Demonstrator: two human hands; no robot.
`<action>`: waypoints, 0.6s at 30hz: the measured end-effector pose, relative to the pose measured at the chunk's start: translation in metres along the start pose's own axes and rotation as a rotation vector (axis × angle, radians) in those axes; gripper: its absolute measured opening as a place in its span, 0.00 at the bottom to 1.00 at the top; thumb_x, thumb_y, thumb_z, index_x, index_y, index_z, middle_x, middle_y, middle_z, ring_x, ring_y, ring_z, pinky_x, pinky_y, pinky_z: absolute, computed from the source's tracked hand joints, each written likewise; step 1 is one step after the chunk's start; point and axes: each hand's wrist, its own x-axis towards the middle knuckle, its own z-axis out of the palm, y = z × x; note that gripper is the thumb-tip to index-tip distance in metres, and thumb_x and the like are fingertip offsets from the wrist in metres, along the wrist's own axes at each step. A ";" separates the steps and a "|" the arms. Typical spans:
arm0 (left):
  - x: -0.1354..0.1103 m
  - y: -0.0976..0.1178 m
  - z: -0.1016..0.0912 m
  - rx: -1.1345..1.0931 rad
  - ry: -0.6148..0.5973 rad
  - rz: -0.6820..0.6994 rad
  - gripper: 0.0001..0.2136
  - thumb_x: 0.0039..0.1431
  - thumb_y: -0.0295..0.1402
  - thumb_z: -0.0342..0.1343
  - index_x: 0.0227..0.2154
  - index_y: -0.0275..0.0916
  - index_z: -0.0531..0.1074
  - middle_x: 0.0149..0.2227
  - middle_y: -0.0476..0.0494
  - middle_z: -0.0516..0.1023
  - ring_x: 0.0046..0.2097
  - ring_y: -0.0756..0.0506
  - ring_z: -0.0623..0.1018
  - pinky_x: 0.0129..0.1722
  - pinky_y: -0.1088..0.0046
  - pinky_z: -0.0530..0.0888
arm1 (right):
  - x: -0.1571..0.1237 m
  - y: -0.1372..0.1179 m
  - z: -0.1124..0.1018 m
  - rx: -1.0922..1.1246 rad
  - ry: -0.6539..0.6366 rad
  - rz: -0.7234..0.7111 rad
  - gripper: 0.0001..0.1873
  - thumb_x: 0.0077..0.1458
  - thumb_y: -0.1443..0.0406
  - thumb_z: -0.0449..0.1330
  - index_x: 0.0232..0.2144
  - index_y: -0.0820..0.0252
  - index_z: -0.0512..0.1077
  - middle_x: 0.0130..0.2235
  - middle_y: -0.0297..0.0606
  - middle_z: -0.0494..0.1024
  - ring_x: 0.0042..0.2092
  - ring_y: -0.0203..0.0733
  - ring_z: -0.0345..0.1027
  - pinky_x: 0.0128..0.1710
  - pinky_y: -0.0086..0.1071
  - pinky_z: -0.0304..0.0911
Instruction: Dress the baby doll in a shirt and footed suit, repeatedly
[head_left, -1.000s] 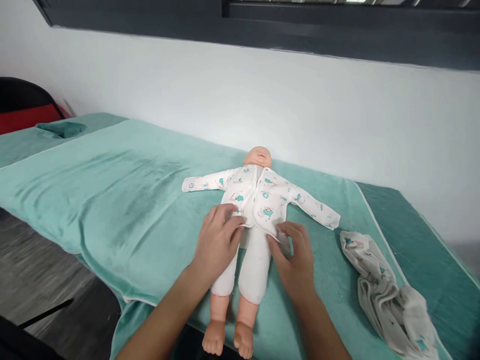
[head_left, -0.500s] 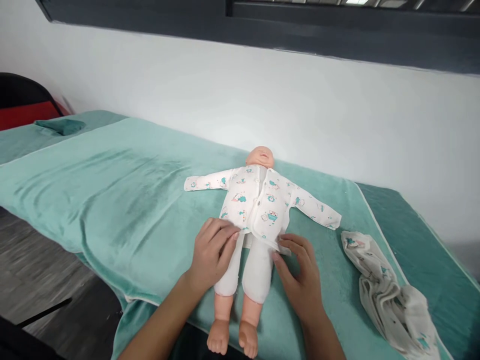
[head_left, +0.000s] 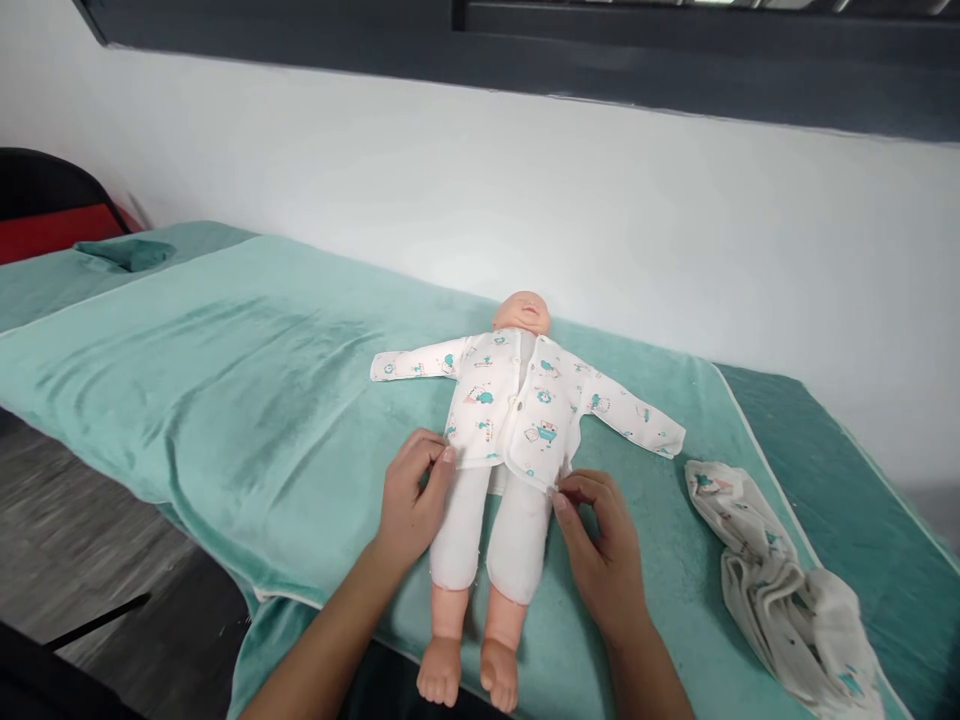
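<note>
A baby doll [head_left: 519,555] lies on its back on the green cover, with its head toward the wall. It wears a white printed baby jacket [head_left: 480,400] whose sleeves are spread out; the front panels meet loosely, with a gap at the neck. My left hand [head_left: 415,490] is closed at the jacket's lower left corner, thumb and fingers pinching the hem. At the lower right corner, my right hand [head_left: 602,545] pinches the hem between thumb and fingertips. The doll's white cloth thighs and bare plastic feet show below the jacket.
A crumpled printed white garment [head_left: 787,590] lies to the right of the doll. The green cover [head_left: 247,380] spreads over a massage bed with a face hole [head_left: 124,255] at far left. A wall [head_left: 450,170] runs behind; a red and black chair [head_left: 52,215] stands far left.
My left hand has moved left along the hem to the jacket's side corner. My right hand has drawn its corner slightly inward, so the hem there lies flatter.
</note>
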 end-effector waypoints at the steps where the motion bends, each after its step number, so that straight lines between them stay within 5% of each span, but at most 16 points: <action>1: -0.001 0.000 -0.001 -0.022 -0.004 -0.031 0.14 0.68 0.35 0.48 0.25 0.40 0.66 0.30 0.48 0.71 0.34 0.48 0.70 0.36 0.70 0.67 | 0.000 -0.001 0.000 0.006 0.005 0.012 0.03 0.65 0.66 0.58 0.40 0.53 0.72 0.40 0.38 0.74 0.42 0.42 0.69 0.39 0.37 0.67; 5: 0.001 -0.004 -0.002 -0.106 0.008 -0.200 0.15 0.68 0.41 0.49 0.25 0.41 0.66 0.28 0.50 0.67 0.32 0.48 0.68 0.34 0.71 0.66 | 0.000 0.008 -0.002 0.065 0.175 0.139 0.04 0.63 0.62 0.60 0.39 0.54 0.74 0.44 0.40 0.76 0.47 0.45 0.70 0.48 0.43 0.67; 9: 0.027 -0.022 0.003 -0.217 0.069 -0.408 0.12 0.64 0.45 0.53 0.35 0.41 0.71 0.34 0.48 0.75 0.37 0.46 0.73 0.39 0.70 0.71 | 0.021 0.040 -0.015 0.355 0.359 0.526 0.13 0.56 0.58 0.66 0.42 0.55 0.76 0.47 0.41 0.79 0.52 0.49 0.73 0.54 0.47 0.70; 13: 0.065 -0.040 0.015 -0.314 0.003 -0.509 0.20 0.59 0.48 0.59 0.49 0.41 0.72 0.47 0.41 0.78 0.48 0.42 0.76 0.49 0.66 0.73 | 0.061 0.069 -0.028 0.777 0.260 0.705 0.09 0.50 0.63 0.70 0.34 0.59 0.77 0.42 0.44 0.82 0.48 0.47 0.78 0.53 0.39 0.75; 18: 0.092 -0.040 0.031 -0.554 -0.155 -0.639 0.27 0.56 0.52 0.61 0.55 0.43 0.71 0.48 0.41 0.78 0.45 0.43 0.79 0.43 0.68 0.75 | 0.099 0.067 -0.009 0.957 0.045 0.728 0.07 0.56 0.61 0.65 0.37 0.57 0.77 0.42 0.43 0.83 0.47 0.46 0.79 0.49 0.39 0.78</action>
